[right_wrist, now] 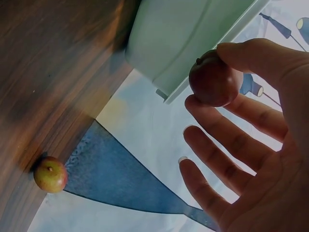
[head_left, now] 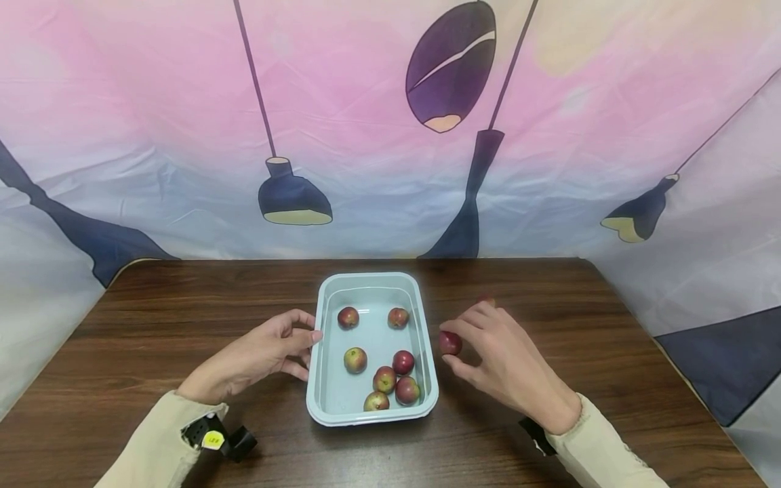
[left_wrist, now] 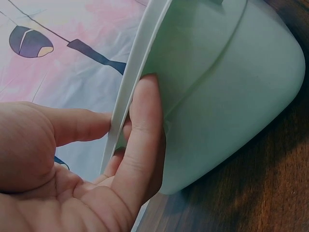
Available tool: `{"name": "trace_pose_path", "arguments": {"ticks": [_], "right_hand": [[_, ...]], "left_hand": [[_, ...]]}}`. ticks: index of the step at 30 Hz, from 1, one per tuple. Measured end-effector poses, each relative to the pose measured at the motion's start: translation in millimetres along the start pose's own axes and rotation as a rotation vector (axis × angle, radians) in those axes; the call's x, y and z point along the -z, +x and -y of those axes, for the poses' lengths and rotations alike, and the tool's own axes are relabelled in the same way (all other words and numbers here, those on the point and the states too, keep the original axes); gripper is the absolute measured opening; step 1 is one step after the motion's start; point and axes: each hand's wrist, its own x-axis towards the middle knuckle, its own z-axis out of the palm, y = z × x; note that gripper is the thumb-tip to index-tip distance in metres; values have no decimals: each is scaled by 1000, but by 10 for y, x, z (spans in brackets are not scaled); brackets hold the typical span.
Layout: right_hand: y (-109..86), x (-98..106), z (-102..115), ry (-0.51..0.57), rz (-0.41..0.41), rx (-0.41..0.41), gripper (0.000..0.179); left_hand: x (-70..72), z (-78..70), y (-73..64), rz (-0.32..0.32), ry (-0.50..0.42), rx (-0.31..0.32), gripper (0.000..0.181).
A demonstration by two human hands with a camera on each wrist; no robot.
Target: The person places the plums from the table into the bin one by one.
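A pale blue-green plastic tub (head_left: 372, 281) stands mid-table with several small red and yellow-green plums or apples inside, among them a dark red fruit (head_left: 403, 362). My left hand (head_left: 259, 356) pinches the tub's left rim, thumb on the rim's edge and fingers beneath it, as the left wrist view shows. To the right of the tub, my right hand (head_left: 503, 352) holds a dark red fruit (right_wrist: 212, 79) between thumb and fingertips, above the table and apart from the tub. The ring and little fingers extend loosely in the right wrist view.
Another fruit (right_wrist: 50, 174), yellow-green and red, lies on the wooden table (head_left: 201, 291) beyond my right hand, mostly hidden by it in the head view. A printed cloth (head_left: 366, 169) with lamp shapes hangs behind the table's far edge and along its sides.
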Motion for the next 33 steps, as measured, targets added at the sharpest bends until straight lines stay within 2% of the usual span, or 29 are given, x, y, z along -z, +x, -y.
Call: {"name": "trace_pose_path", "arguments": {"ticks": [11,33], "right_hand": [[-4,-3,60,22,27,-6,34],[17,41,149,99,-44,45,35]], "left_hand": [[2,2,4,-2,4,0,54],[1,0,3,-5,2,4,53]]}}
